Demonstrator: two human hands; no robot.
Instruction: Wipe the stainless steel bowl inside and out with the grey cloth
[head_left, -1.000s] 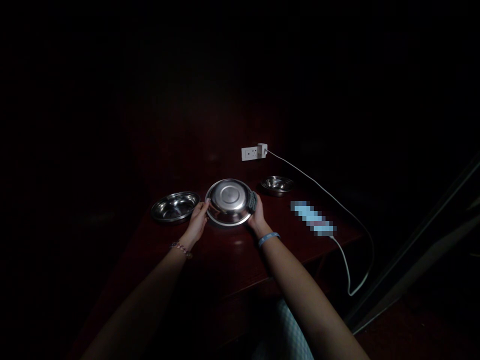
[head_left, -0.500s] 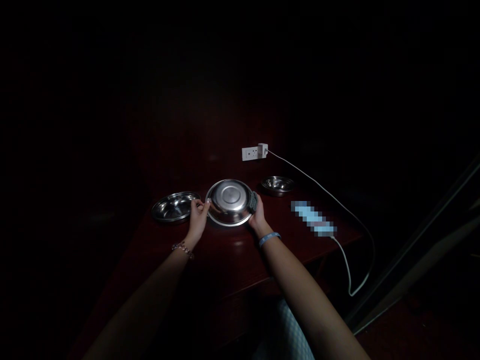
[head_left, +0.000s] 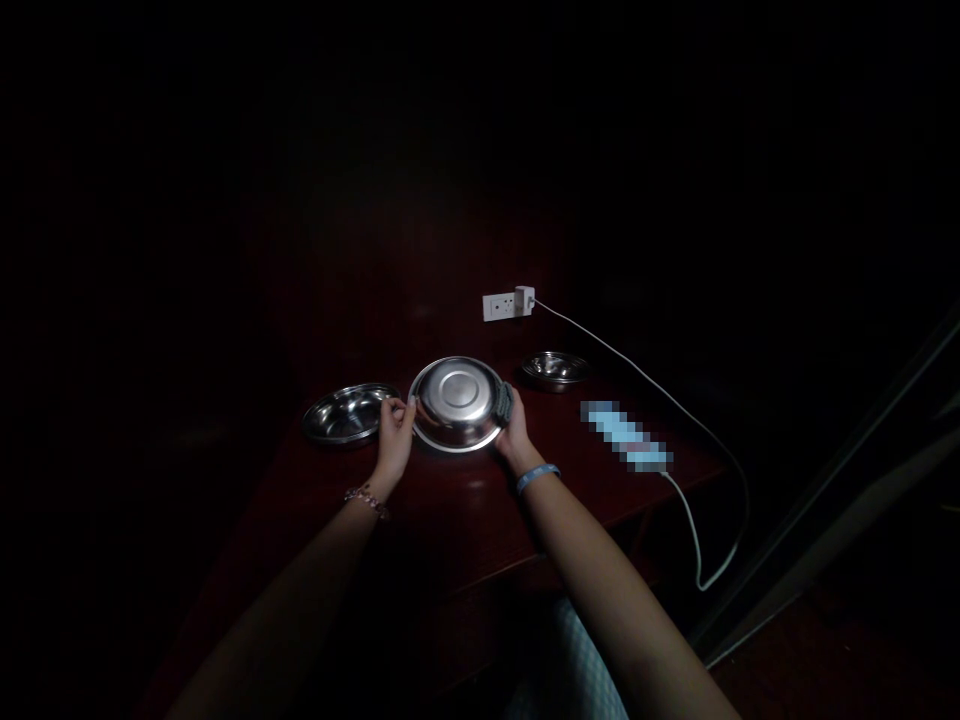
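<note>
A shiny metal bowl (head_left: 456,400) is tilted with its underside toward me, above the dark red table (head_left: 472,520). My left hand (head_left: 395,430), with a beaded bracelet at the wrist, pinches the bowl's left rim between thumb and fingers. On the right side my right hand (head_left: 514,430) presses a dark grey-green cloth (head_left: 502,403) against the bowl's outer wall; some of its fingers are hidden behind the bowl. A wider metal dish (head_left: 341,418) lies just left of my left hand. Farther back on the right sits a small metal bowl (head_left: 555,370).
A white wall socket (head_left: 498,306) holds a charger (head_left: 524,299). Its white cable (head_left: 637,364) loops past the table's right edge to a pixelated, light-blue object (head_left: 626,436) on the tabletop. The surroundings are very dark.
The held bowl has shifted very slightly left, and the cloth with my right hand sits a touch higher and further left on its side. Both hands keep their hold.
</note>
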